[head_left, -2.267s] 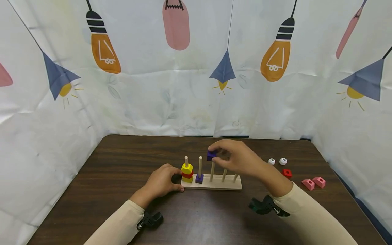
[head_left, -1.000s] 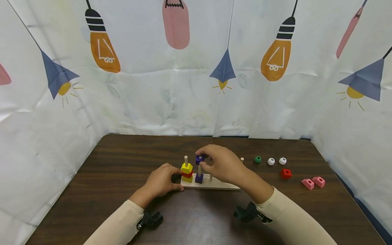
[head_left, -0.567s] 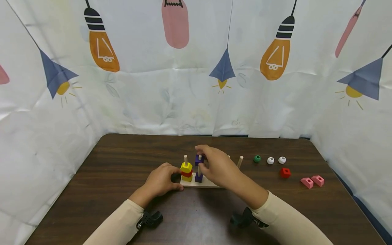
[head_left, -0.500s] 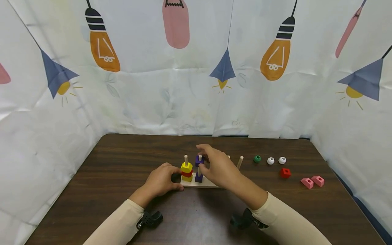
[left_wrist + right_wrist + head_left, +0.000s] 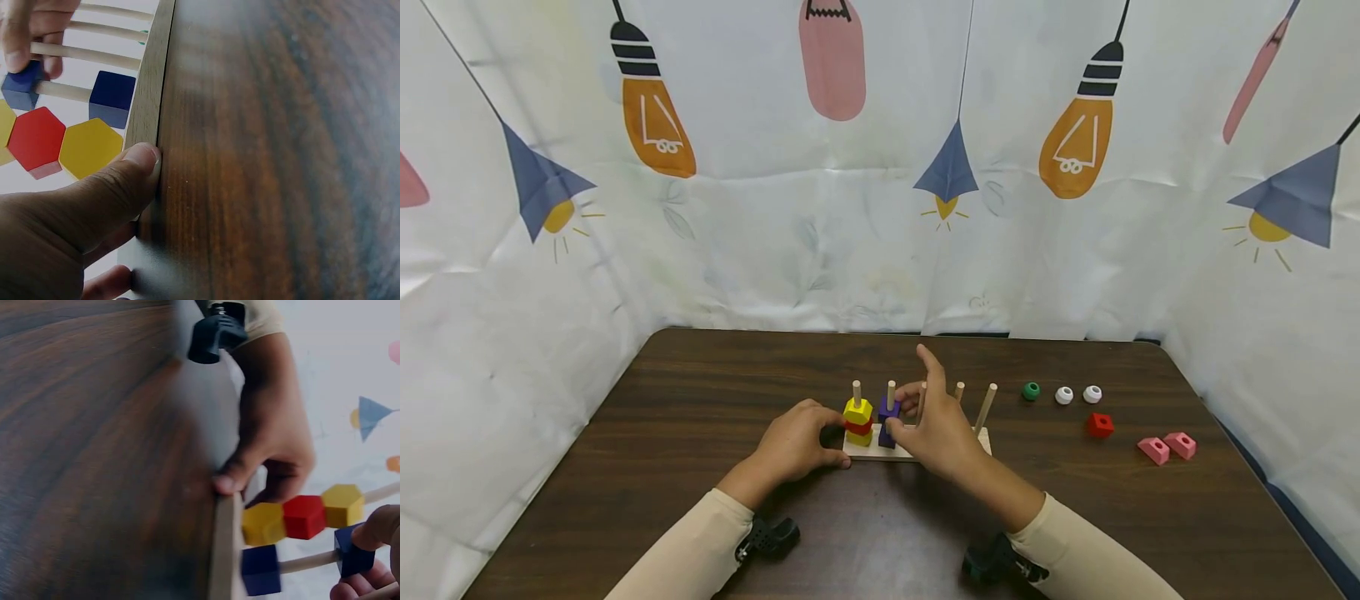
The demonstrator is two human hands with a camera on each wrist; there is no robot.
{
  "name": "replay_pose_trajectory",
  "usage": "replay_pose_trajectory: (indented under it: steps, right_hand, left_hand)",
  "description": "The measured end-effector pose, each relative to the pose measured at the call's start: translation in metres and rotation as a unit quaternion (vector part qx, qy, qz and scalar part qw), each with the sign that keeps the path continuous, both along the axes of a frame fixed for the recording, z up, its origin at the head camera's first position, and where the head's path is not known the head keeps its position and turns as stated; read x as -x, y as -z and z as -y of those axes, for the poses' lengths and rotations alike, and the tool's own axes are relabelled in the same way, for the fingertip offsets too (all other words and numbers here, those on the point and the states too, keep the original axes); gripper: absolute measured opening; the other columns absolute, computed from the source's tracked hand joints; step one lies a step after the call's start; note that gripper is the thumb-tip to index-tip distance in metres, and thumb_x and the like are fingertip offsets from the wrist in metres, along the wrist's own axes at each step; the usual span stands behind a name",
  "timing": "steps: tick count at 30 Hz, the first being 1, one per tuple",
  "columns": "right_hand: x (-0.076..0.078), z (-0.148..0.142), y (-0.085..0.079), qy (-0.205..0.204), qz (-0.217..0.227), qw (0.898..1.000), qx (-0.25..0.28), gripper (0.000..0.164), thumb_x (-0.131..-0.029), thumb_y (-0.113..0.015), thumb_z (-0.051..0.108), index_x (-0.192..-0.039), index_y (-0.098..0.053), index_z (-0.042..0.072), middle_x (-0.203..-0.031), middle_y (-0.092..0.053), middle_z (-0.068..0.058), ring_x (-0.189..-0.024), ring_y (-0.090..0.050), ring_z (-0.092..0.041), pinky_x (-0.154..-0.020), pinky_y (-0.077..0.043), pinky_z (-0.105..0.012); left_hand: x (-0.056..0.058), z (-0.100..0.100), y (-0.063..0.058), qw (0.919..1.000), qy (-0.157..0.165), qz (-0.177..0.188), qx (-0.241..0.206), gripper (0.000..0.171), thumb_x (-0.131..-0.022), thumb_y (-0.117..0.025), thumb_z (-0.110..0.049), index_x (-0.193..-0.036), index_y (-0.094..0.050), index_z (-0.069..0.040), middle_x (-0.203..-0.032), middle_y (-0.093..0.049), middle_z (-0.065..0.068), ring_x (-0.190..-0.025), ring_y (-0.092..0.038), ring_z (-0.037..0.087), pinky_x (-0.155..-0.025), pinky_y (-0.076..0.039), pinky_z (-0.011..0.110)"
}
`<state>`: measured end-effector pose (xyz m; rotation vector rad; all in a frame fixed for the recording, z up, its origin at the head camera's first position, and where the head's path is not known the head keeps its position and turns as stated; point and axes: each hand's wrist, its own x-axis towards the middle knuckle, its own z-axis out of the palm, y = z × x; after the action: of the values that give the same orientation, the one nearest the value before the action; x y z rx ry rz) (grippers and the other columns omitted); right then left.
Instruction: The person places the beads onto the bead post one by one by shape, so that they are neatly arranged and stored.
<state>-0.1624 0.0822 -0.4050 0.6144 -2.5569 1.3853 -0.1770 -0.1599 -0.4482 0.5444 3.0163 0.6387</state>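
Note:
A wooden peg board [image 5: 871, 453] with several upright pegs stands on the table. My left hand [image 5: 793, 446] grips its left end, thumb on the front edge. The leftmost peg carries a yellow hexagonal block [image 5: 857, 412], a red hexagonal block [image 5: 860, 428] and another yellow one below. On the second peg, a purple square block [image 5: 887, 438] sits at the bottom. My right hand [image 5: 946, 435] pinches another purple block [image 5: 886, 408] threaded higher on that peg, its index finger raised. Bare peg shows between both purple blocks in the left wrist view, where the held block [image 5: 20, 87] looks dark blue.
On the table's right side lie a green bead [image 5: 1031, 391], two white beads [image 5: 1063, 396], a red block [image 5: 1101, 426] and two pink blocks [image 5: 1153, 451]. A white printed curtain [image 5: 820, 250] hangs behind the brown table [image 5: 715, 375].
My right hand has brought the purple block leftward onto the second peg and lowered it along the peg. Its index finger has lifted off. The left hand has stayed at the board's end.

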Motion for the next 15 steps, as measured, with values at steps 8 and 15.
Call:
replay_pose_trajectory:
  steps: [8, 15]
  right_hand:
    - [0.002, 0.002, 0.023, -0.003, 0.021, 1.0, 0.008, 0.114, -0.081, -0.085, 0.0, -0.16, -0.003, 0.006, -0.106, -0.067, -0.004, -0.088, -0.069, -0.023, -0.082, -0.057, -0.034]
    - [0.004, 0.001, 0.035, -0.008, 0.021, 1.0, 0.0, 0.111, -0.081, -0.085, 0.0, -0.159, -0.006, 0.005, -0.105, -0.067, -0.004, -0.087, -0.069, -0.023, -0.081, -0.057, -0.036]
  left_hand:
    - [0.0, 0.0, 0.0, 1.0, 0.001, -0.003, 0.001, 0.05, -0.069, -0.095, -0.042, -0.111, -0.079, -0.018, -0.107, -0.071, -0.004, -0.104, -0.062, 0.018, -0.083, -0.055, 0.046]
    - [-0.001, 0.0, 0.0, 1.0, 0.001, -0.001, 0.002, 0.051, -0.071, -0.095, -0.042, -0.112, -0.078, -0.018, -0.11, -0.071, -0.003, -0.106, -0.063, 0.02, -0.085, -0.054, 0.047]
